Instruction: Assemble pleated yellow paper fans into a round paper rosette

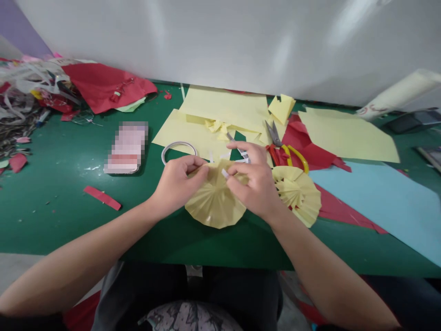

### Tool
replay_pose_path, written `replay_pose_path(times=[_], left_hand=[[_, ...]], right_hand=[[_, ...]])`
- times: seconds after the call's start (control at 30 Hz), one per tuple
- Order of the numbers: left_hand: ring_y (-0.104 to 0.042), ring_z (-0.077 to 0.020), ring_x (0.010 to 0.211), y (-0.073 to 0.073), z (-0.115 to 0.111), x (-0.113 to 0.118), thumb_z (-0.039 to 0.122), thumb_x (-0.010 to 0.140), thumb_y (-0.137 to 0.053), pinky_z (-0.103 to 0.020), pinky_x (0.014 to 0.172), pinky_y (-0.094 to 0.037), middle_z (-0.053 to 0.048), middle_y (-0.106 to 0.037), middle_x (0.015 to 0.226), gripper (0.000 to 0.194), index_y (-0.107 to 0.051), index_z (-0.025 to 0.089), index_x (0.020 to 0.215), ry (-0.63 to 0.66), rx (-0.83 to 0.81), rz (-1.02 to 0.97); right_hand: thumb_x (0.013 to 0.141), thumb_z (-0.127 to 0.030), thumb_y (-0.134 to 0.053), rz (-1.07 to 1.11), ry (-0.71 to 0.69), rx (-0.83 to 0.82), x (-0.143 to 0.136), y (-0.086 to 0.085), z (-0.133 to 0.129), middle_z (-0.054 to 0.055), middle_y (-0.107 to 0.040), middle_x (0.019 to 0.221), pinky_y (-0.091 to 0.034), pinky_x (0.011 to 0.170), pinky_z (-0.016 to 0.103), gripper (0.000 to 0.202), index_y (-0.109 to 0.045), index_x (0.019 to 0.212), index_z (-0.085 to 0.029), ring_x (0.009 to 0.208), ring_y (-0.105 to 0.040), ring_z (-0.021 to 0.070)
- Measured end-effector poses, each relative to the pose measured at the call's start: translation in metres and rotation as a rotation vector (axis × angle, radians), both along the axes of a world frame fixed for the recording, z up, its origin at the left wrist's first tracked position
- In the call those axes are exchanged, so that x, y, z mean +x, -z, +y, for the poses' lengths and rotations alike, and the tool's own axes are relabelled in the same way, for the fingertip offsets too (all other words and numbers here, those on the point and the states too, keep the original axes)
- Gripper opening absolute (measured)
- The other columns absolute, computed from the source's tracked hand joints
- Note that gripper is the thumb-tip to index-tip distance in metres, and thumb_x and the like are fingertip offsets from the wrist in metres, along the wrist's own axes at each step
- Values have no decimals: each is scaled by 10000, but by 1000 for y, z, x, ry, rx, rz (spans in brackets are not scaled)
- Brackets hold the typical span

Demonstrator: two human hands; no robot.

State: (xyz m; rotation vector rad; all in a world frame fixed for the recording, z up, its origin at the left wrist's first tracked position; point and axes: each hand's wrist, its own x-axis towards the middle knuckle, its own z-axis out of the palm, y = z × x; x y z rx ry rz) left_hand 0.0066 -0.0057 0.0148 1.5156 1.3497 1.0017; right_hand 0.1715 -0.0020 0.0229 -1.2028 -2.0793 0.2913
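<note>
Left hand (pixel 177 181) and right hand (pixel 253 184) both pinch top edge of round pleated yellow paper fan (pixel 215 202), lying on green table (pixel 62 202) near front edge; second pleated yellow fan (pixel 299 193) just right.

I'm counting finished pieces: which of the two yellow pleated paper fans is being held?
The round fan at the table's front edge, pinched by the left hand and right hand; the other fan lies untouched beside the scissors.

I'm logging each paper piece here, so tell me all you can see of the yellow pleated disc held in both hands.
The yellow pleated disc is pale paper folded in narrow radial pleats into a near-round fan. It lies flat on the green table near the front edge. The left hand and right hand pinch its upper edge.
</note>
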Motion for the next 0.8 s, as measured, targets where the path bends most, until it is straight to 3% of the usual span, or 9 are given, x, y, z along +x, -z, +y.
replay_pose_path(times=[0.1, 0.23, 0.4, 0.5, 0.63, 0.8], left_hand=[[-557, -100, 582, 1, 5, -3, 263, 739, -525, -201, 497, -389, -10, -624, 645, 138, -591, 143, 725, -53, -34, 43], [-576, -122, 625, 1, 9, -7, 238, 768, -455, -230, 541, -413, -20, -645, 698, 182, -620, 159, 774, -51, 12, 202], [-596, -175, 909, 3, 22, -17, 221, 823, -363, -297, 791, -448, -76, -650, 965, 266, -573, 150, 972, -131, 217, 376], [-509, -263, 1082, 5, 35, -30, 245, 802, -407, -373, 903, -394, -156, -560, 1126, 367, -475, 105, 1134, -241, 294, 674], [-394, -399, 1167, 7, 51, -52, 333, 725, -535, -492, 928, -341, -248, -425, 1243, 666, -317, 43, 1284, -413, 145, 940], [-390, -482, 1128, 8, 63, -78, 429, 644, -606, -601, 879, -310, -323, -408, 1209, 871, -246, 10, 1318, -585, -165, 1029]], right_hand=[[691, -147, -499, 97, 66, -17, 6, -3, 5, 36, -566, 1090, -401, 907, 443, 198, -509, 499, -193, 1069, -488, 240], [689, -153, -514, 123, 302, 12, 16, -2, 17, 22, -607, 1002, -399, 906, 468, 201, -495, 495, -199, 1005, -520, 235], [642, -242, -654, 7, 510, 126, 26, 4, 31, 56, -600, 990, -432, 852, 470, 220, -505, 487, -194, 997, -502, 275], [617, -224, -681, -41, 527, 146, 30, 5, 34, 73, -595, 969, -441, 825, 468, 142, -547, 577, -195, 964, -521, 279], [691, -156, -573, -33, 435, 61, 31, 2, 32, 35, -639, 738, -476, 725, 379, 61, -571, 658, -207, 743, -601, 202], [759, -204, -501, 6, 379, -72, 26, -2, 28, 17, -646, 614, -461, 599, 287, 106, -601, 722, -197, 558, -595, 146]])
